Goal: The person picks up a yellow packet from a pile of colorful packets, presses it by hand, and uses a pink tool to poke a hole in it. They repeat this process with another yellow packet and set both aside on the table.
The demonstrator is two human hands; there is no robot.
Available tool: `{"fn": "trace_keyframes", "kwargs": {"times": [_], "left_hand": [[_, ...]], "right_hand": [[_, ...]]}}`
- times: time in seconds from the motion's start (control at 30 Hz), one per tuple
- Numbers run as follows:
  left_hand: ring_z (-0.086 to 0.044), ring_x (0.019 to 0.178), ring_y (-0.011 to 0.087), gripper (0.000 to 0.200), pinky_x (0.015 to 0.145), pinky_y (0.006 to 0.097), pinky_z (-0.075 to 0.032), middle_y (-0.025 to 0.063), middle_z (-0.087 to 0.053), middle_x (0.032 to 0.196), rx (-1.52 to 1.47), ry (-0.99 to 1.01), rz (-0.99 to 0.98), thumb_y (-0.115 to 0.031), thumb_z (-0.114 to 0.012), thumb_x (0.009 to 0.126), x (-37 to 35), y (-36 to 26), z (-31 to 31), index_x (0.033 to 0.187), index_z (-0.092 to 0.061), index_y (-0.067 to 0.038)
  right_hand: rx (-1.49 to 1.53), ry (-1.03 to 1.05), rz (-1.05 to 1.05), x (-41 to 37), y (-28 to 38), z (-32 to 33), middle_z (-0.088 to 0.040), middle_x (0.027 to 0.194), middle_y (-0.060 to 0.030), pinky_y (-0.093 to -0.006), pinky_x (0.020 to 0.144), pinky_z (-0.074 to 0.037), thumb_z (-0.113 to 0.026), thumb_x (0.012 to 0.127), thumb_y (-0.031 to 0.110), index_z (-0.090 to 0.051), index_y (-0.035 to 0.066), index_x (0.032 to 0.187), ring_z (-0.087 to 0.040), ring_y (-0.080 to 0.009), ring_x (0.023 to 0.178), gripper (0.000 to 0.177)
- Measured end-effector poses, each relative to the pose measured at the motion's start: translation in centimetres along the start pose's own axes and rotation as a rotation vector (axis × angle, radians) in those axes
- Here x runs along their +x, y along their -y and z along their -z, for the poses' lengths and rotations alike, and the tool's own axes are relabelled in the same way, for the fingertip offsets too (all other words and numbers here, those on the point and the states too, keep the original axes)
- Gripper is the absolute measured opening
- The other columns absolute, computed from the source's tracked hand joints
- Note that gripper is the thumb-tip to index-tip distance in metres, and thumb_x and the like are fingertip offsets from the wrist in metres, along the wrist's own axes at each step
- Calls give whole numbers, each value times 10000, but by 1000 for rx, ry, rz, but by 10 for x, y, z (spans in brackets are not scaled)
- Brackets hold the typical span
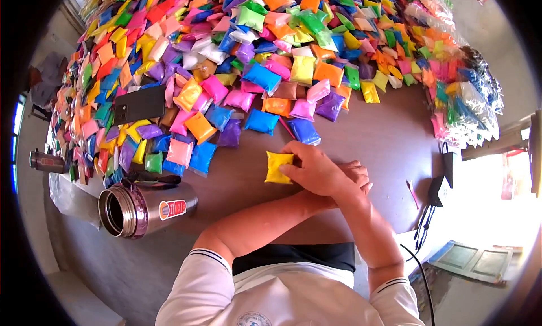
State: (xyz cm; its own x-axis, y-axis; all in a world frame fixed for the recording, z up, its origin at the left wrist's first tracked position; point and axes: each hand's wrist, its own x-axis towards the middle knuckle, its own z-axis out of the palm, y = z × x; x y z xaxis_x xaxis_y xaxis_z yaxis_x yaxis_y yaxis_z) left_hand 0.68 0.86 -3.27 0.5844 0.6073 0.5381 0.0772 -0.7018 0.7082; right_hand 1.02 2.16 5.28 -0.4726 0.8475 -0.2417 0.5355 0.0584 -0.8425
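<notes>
A small yellow powder packet (276, 168) lies on the brown table (384, 139), just in front of the big heap of packets. My left hand (317, 171) reaches across and pinches the packet's right edge with its fingertips. My right hand (358, 176) lies tucked behind and under the left one. Its fingers are curled, it is mostly hidden, and I cannot tell whether it holds anything. A blue packet (304, 130) sits at the heap's near edge, closest to my hands.
Many coloured packets (237, 55) cover the far half of the table, with a black phone (139, 104) lying on them. A steel flask (141, 208) lies open-mouthed at the left. Bagged bundles (468, 100) and a black adapter with cable (437, 190) are at the right.
</notes>
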Motion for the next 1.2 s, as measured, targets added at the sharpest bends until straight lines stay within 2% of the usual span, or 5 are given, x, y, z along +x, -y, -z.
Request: {"fn": "trace_keyframes", "kwargs": {"times": [0.47,0.63,0.7,0.9,1.2], "left_hand": [[-532,817,262,138,752,362,-476,97,-577,833,122,65,-117,-142,-616,797,-2,0,-1,723,-602,-26],[-530,838,261,114,768,363,-472,103,-583,860,139,197,-136,-138,-609,810,4,-9,11,743,-597,-47],[-558,854,281,98,773,382,-473,118,-594,846,-249,-112,38,-124,-597,833,0,-15,2,769,-584,-50],[-603,751,329,100,686,371,-490,150,-615,786,-135,81,167,-110,-602,845,11,-8,20,826,-607,-12],[-591,777,121,286,690,270,-479,33,-613,810,-514,125,540,-249,-551,956,15,-8,42,911,-620,25]], "right_hand": [[-107,-111,173,-3,-6,-18,-659,908,-137,-333,734,-501,-653,829,170,-593,-3,1064,-645,-229,835,298],[754,-200,73,-23,-11,18,-611,865,-13,-242,660,-486,-586,897,167,-571,18,1074,-594,-80,778,232],[834,-274,100,-36,-20,43,-614,870,-14,-234,651,-482,-586,893,155,-564,22,1089,-592,-77,765,239],[1098,-676,205,-63,-91,105,-627,868,-37,-235,591,-461,-604,855,137,-569,23,1077,-604,-122,721,252],[1024,-562,132,-58,-119,86,-637,878,-11,-253,703,-486,-713,837,155,-627,35,981,-601,-107,775,206]]}}
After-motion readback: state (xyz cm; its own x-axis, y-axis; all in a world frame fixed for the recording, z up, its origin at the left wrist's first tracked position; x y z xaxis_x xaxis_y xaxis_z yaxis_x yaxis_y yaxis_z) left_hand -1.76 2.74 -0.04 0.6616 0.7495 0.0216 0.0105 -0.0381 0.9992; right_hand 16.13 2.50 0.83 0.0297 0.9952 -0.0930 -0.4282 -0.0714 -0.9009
